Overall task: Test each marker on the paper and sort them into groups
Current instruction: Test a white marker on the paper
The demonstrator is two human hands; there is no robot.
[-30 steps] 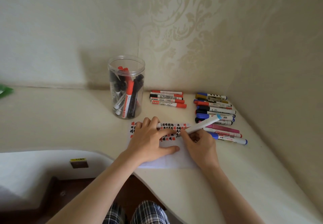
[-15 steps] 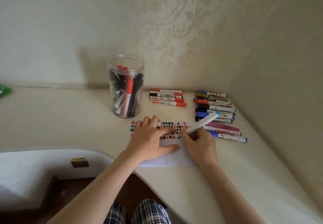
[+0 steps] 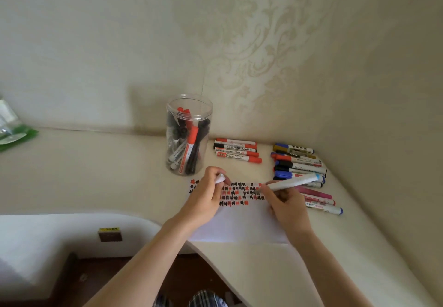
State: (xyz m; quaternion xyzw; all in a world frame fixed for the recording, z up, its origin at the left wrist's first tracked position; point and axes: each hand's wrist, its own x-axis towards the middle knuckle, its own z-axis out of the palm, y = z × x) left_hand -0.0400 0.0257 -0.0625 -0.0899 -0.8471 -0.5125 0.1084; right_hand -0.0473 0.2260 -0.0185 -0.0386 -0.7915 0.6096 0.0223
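Observation:
A white paper [image 3: 242, 225] lies on the desk, its far part filled with rows of black and red marks. My right hand [image 3: 286, 207] grips a white marker [image 3: 293, 182] with a light blue end, its tip at the right end of the marks. My left hand [image 3: 207, 197] is raised off the paper and pinches a small white cap [image 3: 220, 178]. A clear jar [image 3: 188, 135] behind the paper holds several red and black markers. Two sorted groups lie flat: a red and black group [image 3: 237, 151] and a mixed-colour group [image 3: 300, 170] to the right.
The desk [image 3: 96, 175] sits in a wall corner, walls close behind and on the right. A green and clear packet [image 3: 13, 130] lies at the far left. The desk's curved front edge runs below the paper, with dark floor underneath.
My left hand has lifted from lying flat on the paper and now pinches the cap. The right hand with the marker has stayed near the right end of the marks.

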